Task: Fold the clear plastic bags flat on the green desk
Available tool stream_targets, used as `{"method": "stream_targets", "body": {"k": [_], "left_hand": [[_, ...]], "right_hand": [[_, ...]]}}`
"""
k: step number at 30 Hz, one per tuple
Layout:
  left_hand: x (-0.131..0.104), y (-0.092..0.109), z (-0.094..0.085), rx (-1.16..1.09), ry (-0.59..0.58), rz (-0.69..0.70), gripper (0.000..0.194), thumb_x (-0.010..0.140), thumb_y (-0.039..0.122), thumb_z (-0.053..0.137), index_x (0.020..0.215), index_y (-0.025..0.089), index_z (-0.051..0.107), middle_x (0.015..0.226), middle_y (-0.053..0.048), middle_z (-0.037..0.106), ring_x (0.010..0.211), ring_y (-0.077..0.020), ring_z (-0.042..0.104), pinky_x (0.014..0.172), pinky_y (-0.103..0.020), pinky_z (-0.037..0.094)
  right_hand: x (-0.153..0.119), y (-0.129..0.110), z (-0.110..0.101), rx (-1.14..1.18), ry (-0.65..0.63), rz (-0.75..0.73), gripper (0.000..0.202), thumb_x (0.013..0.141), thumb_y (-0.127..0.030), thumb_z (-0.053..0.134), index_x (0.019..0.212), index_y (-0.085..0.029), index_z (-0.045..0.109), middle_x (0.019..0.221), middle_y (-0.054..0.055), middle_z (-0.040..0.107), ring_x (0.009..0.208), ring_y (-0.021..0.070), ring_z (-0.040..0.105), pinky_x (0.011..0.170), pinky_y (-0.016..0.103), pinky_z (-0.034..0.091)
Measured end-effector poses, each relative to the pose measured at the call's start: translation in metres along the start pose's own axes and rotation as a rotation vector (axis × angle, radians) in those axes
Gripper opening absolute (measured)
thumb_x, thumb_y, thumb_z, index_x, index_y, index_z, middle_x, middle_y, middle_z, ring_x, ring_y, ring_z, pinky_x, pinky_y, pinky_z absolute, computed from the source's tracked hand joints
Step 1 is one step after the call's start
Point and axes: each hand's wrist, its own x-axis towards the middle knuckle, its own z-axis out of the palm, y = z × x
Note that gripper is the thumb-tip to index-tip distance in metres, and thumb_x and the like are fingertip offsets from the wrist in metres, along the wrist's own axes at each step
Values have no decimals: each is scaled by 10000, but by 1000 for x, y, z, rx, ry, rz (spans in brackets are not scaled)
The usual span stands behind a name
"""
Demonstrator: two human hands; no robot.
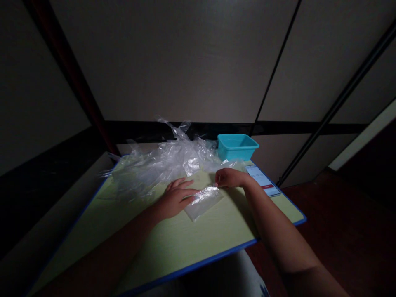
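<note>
A clear plastic bag (202, 203), flattened into a small rough rectangle, lies on the yellow-green table (185, 243) between my hands. My left hand (177, 199) rests palm down with its fingers spread, the fingertips touching the bag's left and upper edge. At the bag's upper right corner, my right hand (229, 178) is closed, with thumb and fingers pinching the plastic. Behind both hands spreads a loose heap of crumpled clear plastic (161, 165), too tangled to tell its pieces apart.
A turquoise plastic basket (235, 153) stands at the table's back right. Beside my right forearm lies a phone (262, 180) with a lit screen. The table has a blue edge, and dark-framed panels (185, 62) rise right behind it.
</note>
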Motion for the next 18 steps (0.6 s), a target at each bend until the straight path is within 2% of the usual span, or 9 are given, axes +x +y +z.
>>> {"method": "stream_targets", "body": {"k": [4,15,18], "left_hand": [[-1,0,0,-14,9,0,293,889,362,435,1131,382,601,1358,14,454,1288,-263,267,1040,-464,216],[-1,0,0,-7,5,-3,293,880,383,452,1137,395,594,1360,19,451,1282,-268,276,1042,-463,210],[-1,-1,1,-16,12,8,290,877,380,462,1133,394,597,1359,24,452,1284,-269,273,1046,-457,209]], "right_hand": [[6,-2,5,-35,-24,-44,240,724,-329,625,837,-121,662,762,45,651,687,146,553,569,206,367],[11,3,9,-27,-100,-52,285,673,-395,634,714,-115,666,605,8,580,588,131,470,529,223,325],[11,4,8,8,-108,-87,252,656,-360,638,711,-114,655,600,-1,567,584,127,461,537,225,328]]}}
